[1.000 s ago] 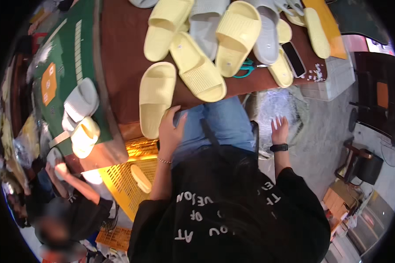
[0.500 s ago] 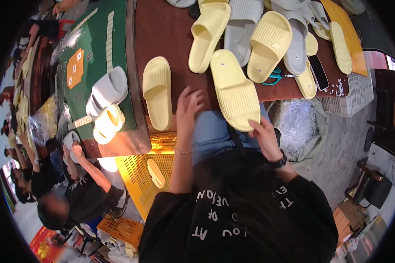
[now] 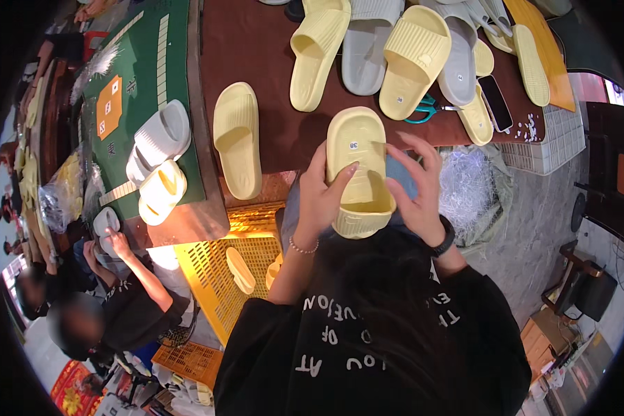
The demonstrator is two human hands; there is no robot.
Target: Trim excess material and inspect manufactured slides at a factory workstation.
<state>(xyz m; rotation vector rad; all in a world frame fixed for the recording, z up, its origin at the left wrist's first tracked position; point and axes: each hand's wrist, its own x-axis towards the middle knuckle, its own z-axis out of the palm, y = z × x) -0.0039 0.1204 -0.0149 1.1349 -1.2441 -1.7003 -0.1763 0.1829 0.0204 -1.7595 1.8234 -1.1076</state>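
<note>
A pale yellow slide sandal (image 3: pixel 356 135) is raised in front of me, its heel end away from me and its ribbed strap toward my body. My left hand (image 3: pixel 319 197) grips its left edge, with the thumb laid across the insole near a small white size sticker. At the sandal's right side, my right hand (image 3: pixel 421 194) has its fingers spread; whether a fingertip touches the edge I cannot tell. Left of my hands, another yellow slide (image 3: pixel 237 142) lies on the brown cloth (image 3: pixel 277 132). Beyond the held sandal rests a ribbed yellow slide (image 3: pixel 414 62).
Grey slides (image 3: pixel 371 59) and more yellow ones lie across the table's far side. Teal-handled scissors (image 3: pixel 423 111) and a black phone (image 3: pixel 495 104) are at the right. Yellow crates (image 3: pixel 208 277) stand below the table's left end. A co-worker (image 3: pixel 132 298) sits at the left.
The yellow slide has come off the table toward my body and now points strap-end down. My left hand has taken hold of it. My right hand has opened beside it.
</note>
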